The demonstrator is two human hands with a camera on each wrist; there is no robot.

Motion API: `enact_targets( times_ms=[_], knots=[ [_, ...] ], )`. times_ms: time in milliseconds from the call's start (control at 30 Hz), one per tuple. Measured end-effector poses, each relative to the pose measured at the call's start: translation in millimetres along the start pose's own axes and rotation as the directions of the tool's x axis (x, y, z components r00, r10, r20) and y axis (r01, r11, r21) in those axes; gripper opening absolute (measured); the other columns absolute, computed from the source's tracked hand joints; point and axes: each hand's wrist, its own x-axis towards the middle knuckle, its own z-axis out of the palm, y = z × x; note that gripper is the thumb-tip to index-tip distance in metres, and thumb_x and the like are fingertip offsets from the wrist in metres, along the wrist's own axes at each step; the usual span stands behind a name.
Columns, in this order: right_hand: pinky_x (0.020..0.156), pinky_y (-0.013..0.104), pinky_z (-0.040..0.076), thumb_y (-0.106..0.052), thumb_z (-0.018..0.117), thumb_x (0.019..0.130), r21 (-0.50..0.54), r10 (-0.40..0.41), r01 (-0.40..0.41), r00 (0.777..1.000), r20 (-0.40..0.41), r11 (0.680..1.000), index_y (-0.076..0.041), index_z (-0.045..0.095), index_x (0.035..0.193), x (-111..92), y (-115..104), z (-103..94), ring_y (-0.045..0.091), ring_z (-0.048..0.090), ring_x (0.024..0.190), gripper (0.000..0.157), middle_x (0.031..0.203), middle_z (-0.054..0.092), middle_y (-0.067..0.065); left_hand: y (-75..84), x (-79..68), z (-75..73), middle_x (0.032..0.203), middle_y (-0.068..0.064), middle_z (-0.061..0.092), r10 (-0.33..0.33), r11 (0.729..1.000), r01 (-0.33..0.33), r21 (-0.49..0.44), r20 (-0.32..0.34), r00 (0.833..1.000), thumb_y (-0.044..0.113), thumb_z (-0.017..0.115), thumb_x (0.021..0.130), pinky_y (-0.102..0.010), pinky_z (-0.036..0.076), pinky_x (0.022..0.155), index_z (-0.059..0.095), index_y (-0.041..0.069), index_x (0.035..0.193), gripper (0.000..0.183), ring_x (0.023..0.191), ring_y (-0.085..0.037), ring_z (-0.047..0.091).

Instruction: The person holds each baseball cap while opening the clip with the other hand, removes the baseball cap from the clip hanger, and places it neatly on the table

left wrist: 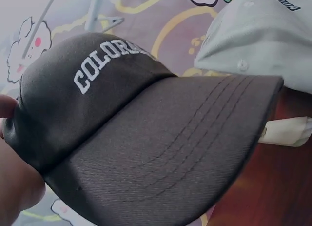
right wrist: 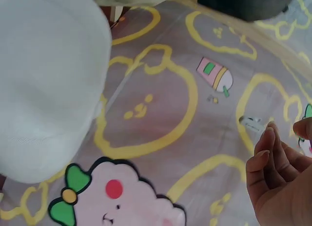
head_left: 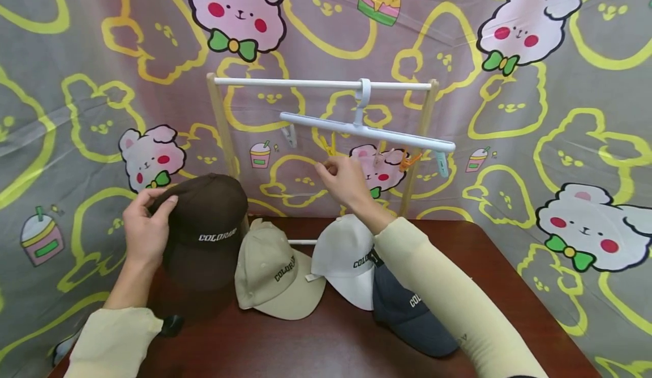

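A dark brown baseball cap point(head_left: 206, 205) with white lettering is held up at the left. My left hand point(head_left: 145, 228) pinches the side of its crown between thumb and fingers; the left wrist view shows its brim point(left wrist: 170, 148) close up. Near the rack's middle my right hand point(head_left: 346, 180) is raised just below a yellow clip point(head_left: 330, 147) on a pale blue hanger point(head_left: 367, 131). Its fingers point(right wrist: 268, 143) are loosely bent, the thumb stands apart, and nothing shows between them. A grey-white clip point(head_left: 289, 136) hangs at the hanger's left end.
The hanger hooks over the white bar point(head_left: 285, 82) of a wooden-post rack point(head_left: 224, 129). Orange point(head_left: 407, 161) and teal clips point(head_left: 441, 164) hang at its right. Beige point(head_left: 270, 265), white point(head_left: 338, 248) and navy caps point(head_left: 407, 318) sit on the brown table point(head_left: 316, 349); a patterned curtain point(head_left: 509, 168) stands behind.
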Motion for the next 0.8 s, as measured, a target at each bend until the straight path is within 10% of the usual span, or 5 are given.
enact_targets(
  times_ms=[200,433,600,800],
  knots=[
    [0.055,0.030,0.039,-0.020,0.062,0.100,0.022,-0.001,0.001,1.000,-0.008,1.000,-0.006,0.072,0.078,-11,13,-7.6,0.015,0.047,0.051,0.029,0.054,0.051,0.000,3.5,-0.5,-16.8,0.084,0.001,0.066,-0.096,0.973,0.082,-0.217,-0.052,0.994,0.000,0.067,0.095,-0.019,0.046,0.077,0.072,-0.003,0.096,0.006,0.088,-0.014,0.059],
    [0.056,0.031,0.040,-0.019,0.062,0.100,0.013,0.019,-0.019,1.000,-0.023,1.000,-0.009,0.068,0.073,-25,27,-19.6,0.015,0.049,0.054,0.030,0.057,0.052,-0.001,14.9,-6.2,-19.1,0.082,-0.011,0.064,-0.106,0.879,0.079,-0.470,-0.031,0.994,-0.006,0.065,0.094,-0.023,0.054,0.071,0.067,-0.013,0.094,0.007,0.080,-0.020,0.063],
    [0.058,0.032,0.043,-0.021,0.061,0.101,-0.001,0.061,-0.061,0.998,0.007,0.998,-0.012,0.071,0.078,-40,39,-30.7,0.015,0.053,0.057,0.027,0.063,0.061,0.003,25.3,-16.4,-17.1,0.081,-0.014,0.062,-0.094,0.805,0.104,-0.584,0.048,0.994,-0.008,0.062,0.095,-0.026,0.055,0.070,0.063,-0.016,0.094,0.009,0.081,-0.023,0.063],
    [0.056,0.033,0.046,-0.020,0.059,0.102,-0.018,0.089,-0.089,0.996,0.020,0.996,-0.012,0.072,0.079,-55,56,-44.7,0.017,0.058,0.056,0.028,0.066,0.066,0.007,30.5,-34.7,-6.8,0.092,-0.010,0.065,-0.037,0.816,0.193,-0.544,0.285,0.958,-0.002,0.056,0.101,-0.026,0.055,0.077,0.064,-0.007,0.100,0.009,0.093,-0.022,0.063]
  ],
)
